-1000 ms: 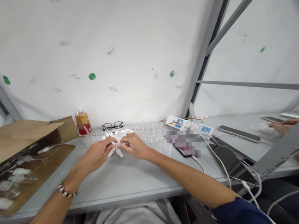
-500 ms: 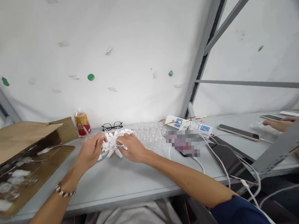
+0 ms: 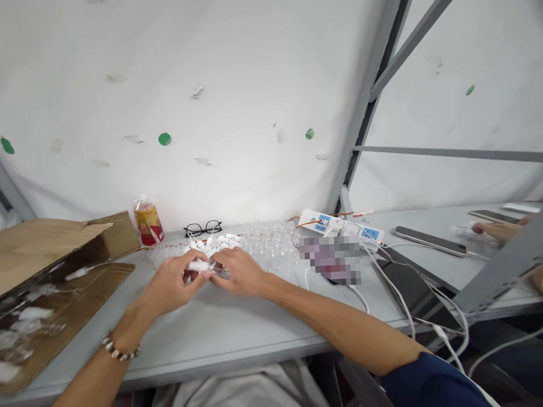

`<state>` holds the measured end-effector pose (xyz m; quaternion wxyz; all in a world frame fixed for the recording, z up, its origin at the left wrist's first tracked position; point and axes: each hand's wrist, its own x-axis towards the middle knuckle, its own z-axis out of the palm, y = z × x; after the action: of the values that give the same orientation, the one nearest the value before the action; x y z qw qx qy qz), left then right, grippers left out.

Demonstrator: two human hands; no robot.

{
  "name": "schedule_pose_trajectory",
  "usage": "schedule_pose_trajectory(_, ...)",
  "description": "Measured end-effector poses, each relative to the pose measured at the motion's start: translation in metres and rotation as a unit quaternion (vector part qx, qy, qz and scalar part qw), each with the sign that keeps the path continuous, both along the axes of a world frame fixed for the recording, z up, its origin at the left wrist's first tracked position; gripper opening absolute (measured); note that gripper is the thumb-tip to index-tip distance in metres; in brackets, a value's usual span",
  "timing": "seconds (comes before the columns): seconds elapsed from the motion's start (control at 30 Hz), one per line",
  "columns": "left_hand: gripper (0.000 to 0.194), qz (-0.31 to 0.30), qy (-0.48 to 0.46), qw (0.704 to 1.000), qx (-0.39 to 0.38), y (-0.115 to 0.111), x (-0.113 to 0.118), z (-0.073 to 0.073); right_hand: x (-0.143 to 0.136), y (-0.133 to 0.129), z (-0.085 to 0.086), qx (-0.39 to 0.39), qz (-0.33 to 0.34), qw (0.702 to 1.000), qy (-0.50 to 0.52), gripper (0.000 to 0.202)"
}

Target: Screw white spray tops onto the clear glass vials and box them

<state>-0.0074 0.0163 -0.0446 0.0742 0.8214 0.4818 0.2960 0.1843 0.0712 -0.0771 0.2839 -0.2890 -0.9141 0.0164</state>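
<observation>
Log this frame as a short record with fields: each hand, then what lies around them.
Left hand: holds a white piece
Right hand: at the white piece's end; its grip is unclear
Behind hands: white parts, glasses
Left side: open cardboard box, red-and-yellow container
Right side: clear pieces, power strip, another person's hand
Surface: grey table

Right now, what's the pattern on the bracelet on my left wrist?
The bracelet mixes dark and whitish beads, seen best in the head view.
</observation>
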Motion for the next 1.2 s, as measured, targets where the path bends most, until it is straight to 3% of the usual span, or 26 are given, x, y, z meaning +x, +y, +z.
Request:
schedule_pose_trajectory(0.1,0.030,0.042,0.009,0.999,0.009,0.000,0.003,-0.001,-0.001,0.003,-0.001,0.005,0.000,1.000,0.002,0.022)
schedule_pose_trajectory(0.23,0.040,0.146,0.000,0.983,0.111,0.003,0.000,0.001,-0.002,0.004,-0.001,0.018,-0.012,0.999,0.024,0.020)
schedule_pose_trajectory(0.43,0.041,0.246,-0.186,0.929,0.205,0.004,-0.015,0.009,0.004,0.006,0.005,-0.057,-0.051,0.986,0.152,0.018)
schedule_pose_trajectory(0.5,0.037,0.231,-0.216,0.925,0.209,0.004,-0.013,0.009,0.005,0.005,0.006,-0.126,-0.014,0.969,0.214,0.021)
schedule_pose_trajectory(0.57,0.034,0.185,-0.203,0.943,0.190,0.004,-0.006,0.006,0.003,0.002,0.006,-0.209,0.048,0.943,0.256,0.027)
schedule_pose_trajectory(0.7,0.037,0.064,-0.093,0.986,0.121,0.001,0.013,-0.004,-0.006,-0.005,0.003,-0.318,0.135,0.886,0.309,0.040)
schedule_pose_trajectory(0.93,0.037,0.022,0.067,0.979,0.193,0.007,0.011,-0.017,-0.012,-0.006,0.004,-0.401,0.125,0.827,0.373,0.051)
schedule_pose_trajectory(1.03,0.039,-0.002,0.090,0.972,0.216,0.009,0.011,-0.021,-0.009,-0.005,0.007,-0.402,0.102,0.835,0.360,0.049)
schedule_pose_trajectory(1.13,0.038,-0.007,0.094,0.976,0.197,0.007,0.013,-0.022,-0.003,-0.003,0.011,-0.351,0.084,0.882,0.303,0.045)
schedule_pose_trajectory(1.2,0.035,0.002,0.098,0.985,0.143,0.004,0.014,-0.020,0.002,0.000,0.013,-0.327,0.082,0.912,0.233,0.042)
